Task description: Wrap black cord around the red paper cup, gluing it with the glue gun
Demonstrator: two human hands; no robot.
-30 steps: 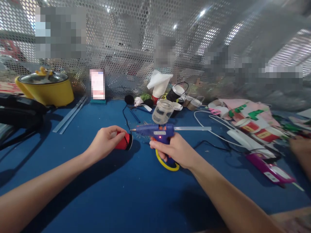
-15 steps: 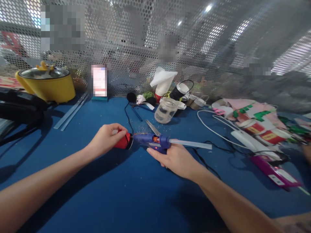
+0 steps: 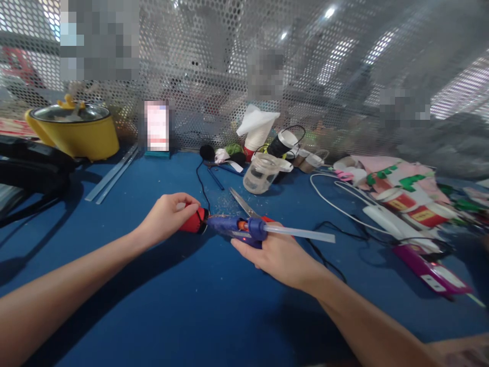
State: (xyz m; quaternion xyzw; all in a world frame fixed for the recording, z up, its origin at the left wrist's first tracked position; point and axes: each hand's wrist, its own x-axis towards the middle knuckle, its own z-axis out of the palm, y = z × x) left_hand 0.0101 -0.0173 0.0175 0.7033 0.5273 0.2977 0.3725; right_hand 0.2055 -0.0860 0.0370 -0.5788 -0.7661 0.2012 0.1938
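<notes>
My left hand (image 3: 170, 216) is closed on a red cup (image 3: 191, 223) lying on its side, its black-edged end facing right. Black cord (image 3: 201, 184) runs from that end up to a dark yarn ball (image 3: 207, 152). In my right hand (image 3: 280, 252) is a blue glue gun (image 3: 233, 227), its nozzle at or very near the cup's black edge; whether they touch I cannot tell. A clear glue stick (image 3: 305, 233) sticks out of the gun's back. Scissors (image 3: 244, 204) lie open just behind the gun, their handles partly hidden.
A clear plastic jar (image 3: 261, 174) and paper cups (image 3: 256, 140) stand behind the hands. A yellow pot (image 3: 76, 132), glue sticks (image 3: 112, 176) and a lit phone (image 3: 157, 126) are at left; a purple power strip (image 3: 431, 272) with cables lies right.
The glue gun and my right hand have dropped slightly towards me, uncovering more of the scissors and a bit of their red handle. My left hand keeps its hold on the cup.
</notes>
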